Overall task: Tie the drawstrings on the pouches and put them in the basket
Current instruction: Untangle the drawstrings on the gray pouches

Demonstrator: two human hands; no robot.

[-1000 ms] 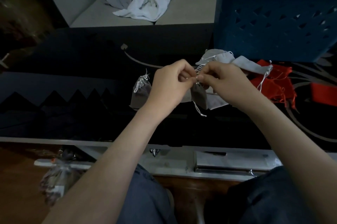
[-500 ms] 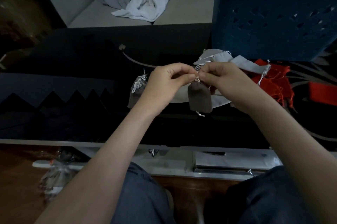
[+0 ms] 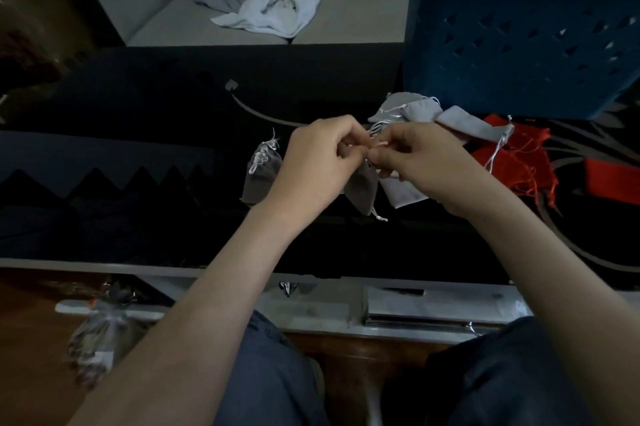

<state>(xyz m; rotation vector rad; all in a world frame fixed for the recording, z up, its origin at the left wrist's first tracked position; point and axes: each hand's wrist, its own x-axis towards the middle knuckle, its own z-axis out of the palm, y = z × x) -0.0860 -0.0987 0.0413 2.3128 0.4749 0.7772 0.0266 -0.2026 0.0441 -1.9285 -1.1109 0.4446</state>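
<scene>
White drawstring cord [image 3: 380,144] is pinched between the curled fingers of the left hand [image 3: 317,162] and the right hand [image 3: 424,157], with the small grey-brown fabric pouch [image 3: 362,188] held hanging beneath. The knot is judged unfinished. It must be drawn tight before the pouch is carried to the blue perforated plastic basket [image 3: 519,37], behind the untied light grey pouches [image 3: 419,110].

Basket [image 3: 519,54] wall blocks 1 o'clock of right hand [image 3: 426,162]. Loose grey pouches [image 3: 415,110] lie between them, red pouches [image 3: 512,158] at 3. Held pouch [image 3: 362,190] hangs between the hands. Grey pouch [image 3: 261,176] at 9, just beside left hand [image 3: 311,162]. Table [image 3: 138,134] open at 10–12.
</scene>
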